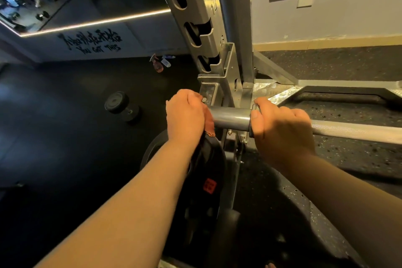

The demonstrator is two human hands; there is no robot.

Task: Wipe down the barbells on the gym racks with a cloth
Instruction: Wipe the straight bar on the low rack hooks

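Cloth on bar end, at rack.
Clamping cloth over bar tip with left grip; squeezing bar at collar with right grip. Black plate right below, dumbbell on floor well left, spray bottle farther off by wall.

Most of the cloth is hidden inside the left hand.

The dark floor bears a dumbbell, a spray bottle and the rack.
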